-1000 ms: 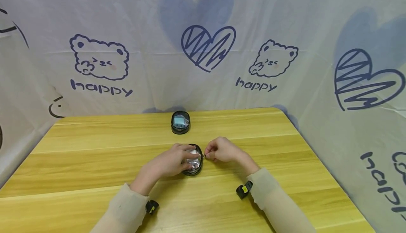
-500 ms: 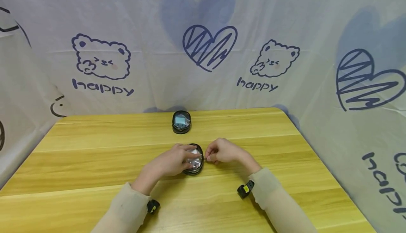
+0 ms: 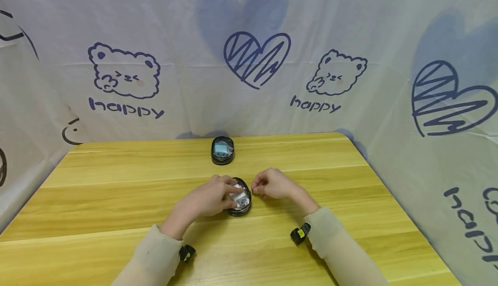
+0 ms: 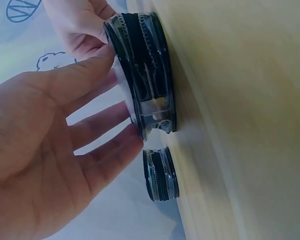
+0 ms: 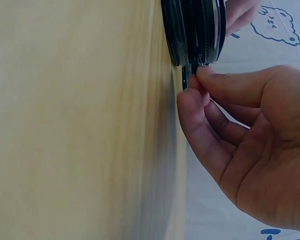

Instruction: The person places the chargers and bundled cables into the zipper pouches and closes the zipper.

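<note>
A small rounded zip pouch (image 3: 242, 198), with black edging and a clear top, lies on the table between my hands. My left hand (image 3: 212, 196) rests on it from above, its thumb and fingers spread over the clear top. In the left wrist view those fingertips meet the rim of the pouch (image 4: 140, 65), and the zip band faces the camera. At the pouch's right side my right hand (image 3: 274, 184) pinches the zip pull between thumb and index finger. The right wrist view shows that pull (image 5: 200, 62) mostly hidden by the fingertips.
A second black-edged pouch (image 3: 222, 151) with something light blue showing under its clear top stands farther back on the wooden table (image 3: 116, 208). Behind the table hangs a white cloth (image 3: 186, 82) printed with bears and hearts.
The pouch under my left hand has shifted slightly right, toward my right hand. My right hand dipped a little toward me and came back up, still pinching the pull.
</note>
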A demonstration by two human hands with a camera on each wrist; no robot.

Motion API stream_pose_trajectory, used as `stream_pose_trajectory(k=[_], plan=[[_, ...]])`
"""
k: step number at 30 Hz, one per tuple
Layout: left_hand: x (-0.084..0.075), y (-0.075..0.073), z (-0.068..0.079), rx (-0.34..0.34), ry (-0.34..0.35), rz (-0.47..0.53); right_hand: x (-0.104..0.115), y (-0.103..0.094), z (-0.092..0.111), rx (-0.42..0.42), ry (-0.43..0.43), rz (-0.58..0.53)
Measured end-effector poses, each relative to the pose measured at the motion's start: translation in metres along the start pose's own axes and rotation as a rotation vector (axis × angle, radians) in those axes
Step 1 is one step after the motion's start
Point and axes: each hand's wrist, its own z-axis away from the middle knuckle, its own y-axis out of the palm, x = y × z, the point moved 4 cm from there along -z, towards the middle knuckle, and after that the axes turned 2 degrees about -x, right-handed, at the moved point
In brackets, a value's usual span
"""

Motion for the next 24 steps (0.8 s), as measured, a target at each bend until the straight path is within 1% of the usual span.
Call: stream_pose_trajectory(k=[3, 7, 10, 14, 19, 24], plan=[[-0.001, 0.0003, -0.0007, -0.014, 0.008, -0.012, 0.0011, -0.0001, 0.0002, -0.022, 0.01, -0.011], [-0.0021, 0.0017, -0.0024, -0.026, 0.063, -0.046, 0.0011, -0.0004, 0.0, -0.025, 0.018, -0.03], [-0.0016, 0.0033, -0.0032, -0.017, 0.08, -0.054, 0.0006, -0.001, -0.0001, -0.019, 0.019, -0.031], [-0.0009, 0.0043, -0.003, 0.005, 0.061, -0.033, 0.0005, -0.0011, 0.0004, -0.003, 0.027, -0.027], [-0.0019, 0.0049, -0.0018, 0.036, 0.013, 0.006, -0.0013, -0.0015, 0.0013, 0.027, 0.033, 0.017], [-0.002, 0.0065, -0.0019, 0.047, -0.026, 0.02, -0.0006, -0.0023, 0.0031, 0.081, 0.007, 0.046]])
